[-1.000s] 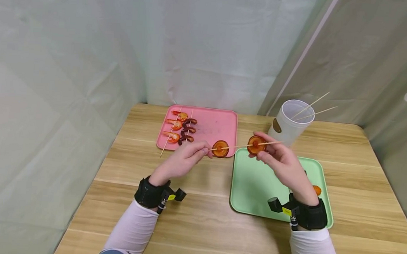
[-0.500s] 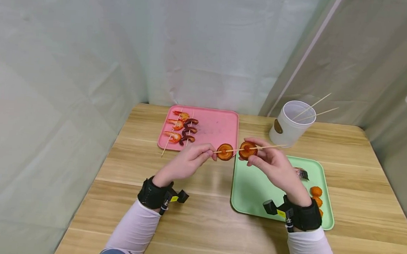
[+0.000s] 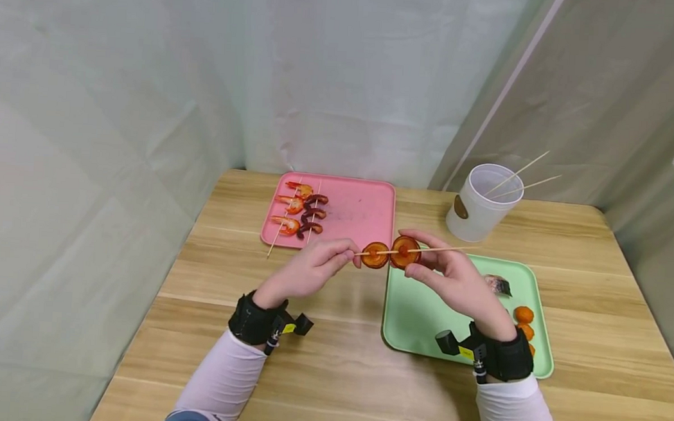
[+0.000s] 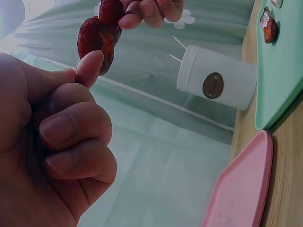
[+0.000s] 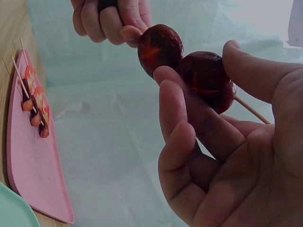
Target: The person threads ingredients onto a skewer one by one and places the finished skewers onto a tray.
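Note:
My left hand (image 3: 315, 268) pinches one end of a thin wooden skewer (image 3: 450, 248) between thumb and forefinger. Two brown shiitake mushroom caps are threaded on it. The first cap (image 3: 375, 256) sits right beside the left fingertips. The second cap (image 3: 406, 252) lies against it, held between the thumb and fingers of my right hand (image 3: 457, 279). In the right wrist view, the dark domed tops of the held cap (image 5: 208, 78) and the other cap (image 5: 160, 46) show cross-shaped cuts. The skewer's far end sticks out past my right hand, above the green tray (image 3: 417, 318).
A pink tray (image 3: 360, 212) at the back bears a shrimp skewer (image 3: 286, 225) and a skewer of dark curled pieces (image 3: 313, 213). A white cup (image 3: 476, 212) with two skewers stands behind the green tray, which holds orange balls (image 3: 524, 315) and a dark-edged piece (image 3: 498, 285).
My right hand has slid the second mushroom cap leftward along the skewer until it meets the first. My left hand has shifted slightly right, still pinching the skewer's end.

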A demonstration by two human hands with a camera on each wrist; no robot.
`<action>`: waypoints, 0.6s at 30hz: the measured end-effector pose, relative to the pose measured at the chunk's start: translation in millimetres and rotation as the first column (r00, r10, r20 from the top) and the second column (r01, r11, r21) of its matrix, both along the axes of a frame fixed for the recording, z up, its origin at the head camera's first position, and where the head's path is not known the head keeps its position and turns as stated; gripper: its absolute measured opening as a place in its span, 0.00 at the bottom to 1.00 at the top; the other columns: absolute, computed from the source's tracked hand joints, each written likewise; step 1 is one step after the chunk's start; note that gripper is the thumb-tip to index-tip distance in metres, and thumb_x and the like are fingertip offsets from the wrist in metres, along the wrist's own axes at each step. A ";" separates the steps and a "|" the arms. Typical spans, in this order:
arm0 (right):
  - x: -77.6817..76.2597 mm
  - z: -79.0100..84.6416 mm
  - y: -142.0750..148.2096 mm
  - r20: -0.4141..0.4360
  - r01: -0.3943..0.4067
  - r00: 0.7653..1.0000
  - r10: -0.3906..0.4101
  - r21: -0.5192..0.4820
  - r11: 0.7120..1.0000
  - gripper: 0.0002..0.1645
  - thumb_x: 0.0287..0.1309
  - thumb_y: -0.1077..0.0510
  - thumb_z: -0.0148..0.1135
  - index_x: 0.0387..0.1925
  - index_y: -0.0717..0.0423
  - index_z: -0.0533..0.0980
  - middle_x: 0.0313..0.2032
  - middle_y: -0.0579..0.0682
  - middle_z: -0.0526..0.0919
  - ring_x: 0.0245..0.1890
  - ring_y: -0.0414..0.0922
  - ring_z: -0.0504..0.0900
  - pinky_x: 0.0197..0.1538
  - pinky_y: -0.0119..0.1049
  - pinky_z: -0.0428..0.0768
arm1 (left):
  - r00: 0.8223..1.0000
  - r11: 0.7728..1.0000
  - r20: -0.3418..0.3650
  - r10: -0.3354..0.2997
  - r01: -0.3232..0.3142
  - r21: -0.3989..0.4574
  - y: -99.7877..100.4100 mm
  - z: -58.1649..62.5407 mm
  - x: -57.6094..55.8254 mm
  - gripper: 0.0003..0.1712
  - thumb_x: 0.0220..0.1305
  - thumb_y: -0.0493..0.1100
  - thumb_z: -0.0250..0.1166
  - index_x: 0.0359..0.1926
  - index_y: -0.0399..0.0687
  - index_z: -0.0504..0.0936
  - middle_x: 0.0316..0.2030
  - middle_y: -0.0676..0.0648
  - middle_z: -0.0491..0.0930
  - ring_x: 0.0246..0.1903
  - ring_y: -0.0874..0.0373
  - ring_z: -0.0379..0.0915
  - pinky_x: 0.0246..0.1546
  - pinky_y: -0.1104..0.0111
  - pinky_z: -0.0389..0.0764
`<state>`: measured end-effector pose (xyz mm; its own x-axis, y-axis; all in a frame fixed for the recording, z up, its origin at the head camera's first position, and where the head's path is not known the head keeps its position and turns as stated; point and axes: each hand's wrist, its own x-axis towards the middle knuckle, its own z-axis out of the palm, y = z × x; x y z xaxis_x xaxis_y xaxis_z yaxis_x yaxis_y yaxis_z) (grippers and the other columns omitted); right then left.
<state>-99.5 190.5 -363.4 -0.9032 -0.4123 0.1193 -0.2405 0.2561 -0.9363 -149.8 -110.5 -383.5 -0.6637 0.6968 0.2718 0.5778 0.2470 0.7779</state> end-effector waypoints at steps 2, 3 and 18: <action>-0.1 0.4 -0.5 0.010 0.005 1.000 -0.005 0.003 1.000 0.33 0.75 0.63 0.65 0.77 0.58 0.68 0.52 0.56 0.90 0.51 0.48 0.89 0.54 0.36 0.85 | 1.000 1.000 -0.007 0.003 -0.003 -0.002 0.2 0.6 0.3 0.15 0.85 0.38 0.51 0.45 0.47 0.85 0.22 0.56 0.66 0.23 0.62 0.59 0.32 0.64 0.66; -0.2 0.4 -0.4 0.015 0.009 1.000 -0.009 0.006 1.000 0.33 0.75 0.63 0.65 0.76 0.58 0.68 0.51 0.56 0.90 0.50 0.47 0.89 0.54 0.36 0.85 | 1.000 1.000 -0.011 0.006 -0.006 -0.003 0.3 0.6 0.4 0.15 0.85 0.38 0.51 0.45 0.47 0.85 0.22 0.57 0.66 0.22 0.62 0.59 0.32 0.64 0.66; -2.0 -1.4 -0.3 0.018 0.006 1.000 -0.007 0.041 0.999 0.31 0.75 0.61 0.65 0.75 0.55 0.69 0.49 0.53 0.90 0.48 0.50 0.89 0.53 0.37 0.84 | 1.000 1.000 -0.022 0.002 -0.002 0.013 -0.3 -1.6 -1.5 0.15 0.85 0.36 0.51 0.45 0.47 0.85 0.21 0.59 0.63 0.21 0.63 0.57 0.30 0.64 0.65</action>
